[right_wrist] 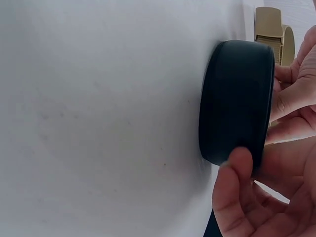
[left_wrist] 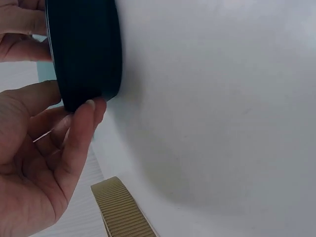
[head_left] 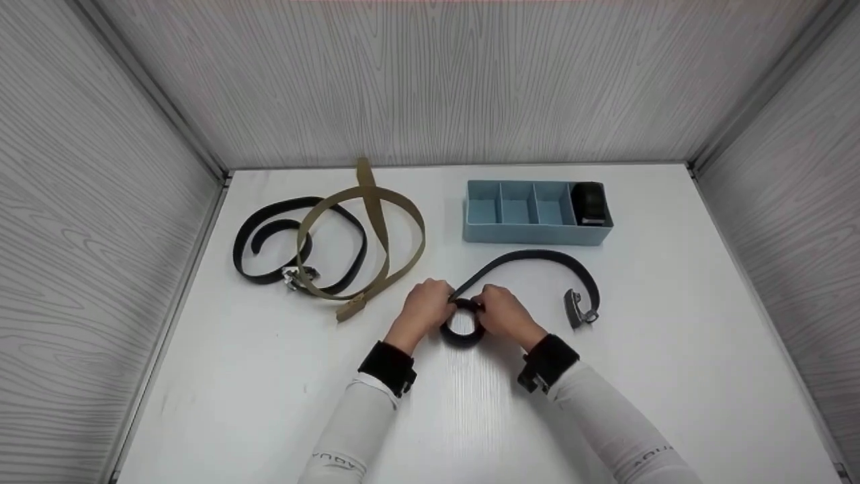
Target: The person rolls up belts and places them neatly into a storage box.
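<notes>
Left grip (head_left: 424,307), right grip (head_left: 506,314) astride coil (head_left: 462,341)

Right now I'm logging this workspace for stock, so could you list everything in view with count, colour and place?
Half-coiled strap belt: 1, black with silver buckle, front centre, coil between both hands, buckle to the right
Loosely looped strap belt: 1, black with silver buckle, left side
Ribbed woven belt: 1, tan, left of centre, overlapping the looped belt
Rectangular four-compartment tray: 1, blue-grey, back right of centre
Rolled item, apparently a belt: 1, black, tray's rightmost compartment
Tabletop: 1, white, beneath everything
Wood-grain panels: 3, grey, back, left and right
Left hand, right hand: 2, bare, at the coil
Wrist straps: 2, black, one per wrist
Sleeves: 2, white, forearms
</notes>
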### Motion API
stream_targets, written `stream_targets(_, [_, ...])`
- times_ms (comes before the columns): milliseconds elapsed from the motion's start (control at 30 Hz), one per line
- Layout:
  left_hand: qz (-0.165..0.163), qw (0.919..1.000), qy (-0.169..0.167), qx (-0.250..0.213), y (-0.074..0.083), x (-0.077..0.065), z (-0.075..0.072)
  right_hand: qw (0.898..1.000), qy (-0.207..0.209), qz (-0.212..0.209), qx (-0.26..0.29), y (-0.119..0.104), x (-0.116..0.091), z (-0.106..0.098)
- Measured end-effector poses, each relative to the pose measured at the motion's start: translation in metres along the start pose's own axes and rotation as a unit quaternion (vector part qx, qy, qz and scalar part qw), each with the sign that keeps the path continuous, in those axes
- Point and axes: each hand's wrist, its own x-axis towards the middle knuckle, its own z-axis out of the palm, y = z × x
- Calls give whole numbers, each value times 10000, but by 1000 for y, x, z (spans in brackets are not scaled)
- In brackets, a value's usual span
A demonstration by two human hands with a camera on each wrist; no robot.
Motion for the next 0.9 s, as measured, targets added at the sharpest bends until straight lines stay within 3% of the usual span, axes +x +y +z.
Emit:
stream_targets(167, [-50, 9994, 286, 165, 2, -3, 7, 9994, 333, -85, 100, 5, -1, 5])
stream_targets(367, [-320, 9981, 396, 344, 8, -4, 9, 9911, 87, 1081, 766, 4, -13, 8])
stream_targets(467, [-357, 9973, 365, 536, 10, -5, 7, 9869, -46, 1382, 830, 1, -18, 9])
stream_targets(633, [-247, 9959, 259, 828, 10, -6, 4, 9928, 145, 1098, 460, -5, -16, 11])
stream_targets(767, [-54, 9961, 52, 883, 7, -8, 4, 9967, 63, 762, 264, -6, -10, 11])
stream_targets(900, [27, 9965, 128, 831, 3, -8, 5, 9991, -3, 324, 290, -6, -5, 10])
